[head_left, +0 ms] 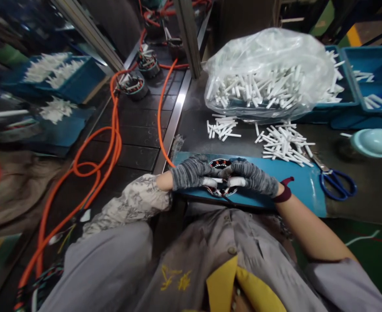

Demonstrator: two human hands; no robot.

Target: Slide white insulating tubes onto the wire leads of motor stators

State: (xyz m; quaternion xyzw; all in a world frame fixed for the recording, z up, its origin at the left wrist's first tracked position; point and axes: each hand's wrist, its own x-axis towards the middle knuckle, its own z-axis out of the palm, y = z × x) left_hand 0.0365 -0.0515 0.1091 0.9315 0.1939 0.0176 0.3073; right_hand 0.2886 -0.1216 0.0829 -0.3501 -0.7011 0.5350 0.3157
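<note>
A round motor stator (221,163) with dark, orange and white windings rests on a blue mat (303,184) in front of me. My left hand (192,173), in a grey knitted glove with a white-covered thumb, is closed on the stator's left side. From the right, my right hand (254,175), gloved the same way, closes on the stator too. Both thumbs point inward over its middle, where the fingertips nearly meet. Any small wire or sleeve between the fingertips is hidden.
White tube pieces (285,143) lie loose behind the mat, below a clear bag (269,73) of more tubes. Blue-handled scissors (337,182) and a light-blue lidded container (374,142) are at right. Orange cable (115,125) loops at left, near other stators (134,86). Blue bins (373,78) stand behind.
</note>
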